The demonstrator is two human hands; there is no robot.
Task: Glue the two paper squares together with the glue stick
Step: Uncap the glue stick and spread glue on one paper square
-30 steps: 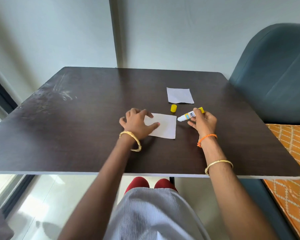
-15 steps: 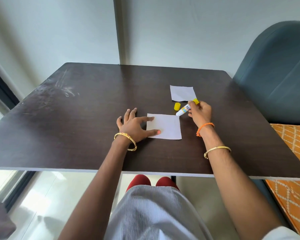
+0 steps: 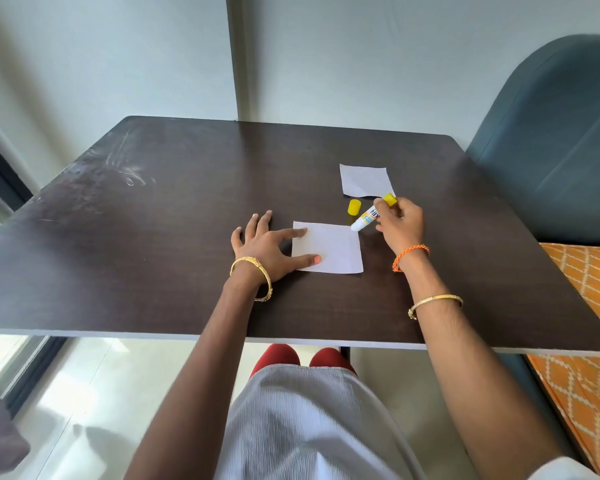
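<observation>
Pressing down with fingers spread, your left hand gripped nothing; its thumb and forefinger pinned the left edge of the near white paper square flat on the dark wooden table. Just right, the loose yellow cap stood upright. Your right hand was closed around the white-and-yellow glue stick, tip touching that square's far right corner. Beyond lay the second white paper square.

glue stick label: print too blurred, I can't read it
glue tip: can't tell if it touches the near paper square or sits just above
far paper square near-right corner: hidden behind the stick
right hand fingertips: hidden behind its back
chair: cut off at right edge
</observation>
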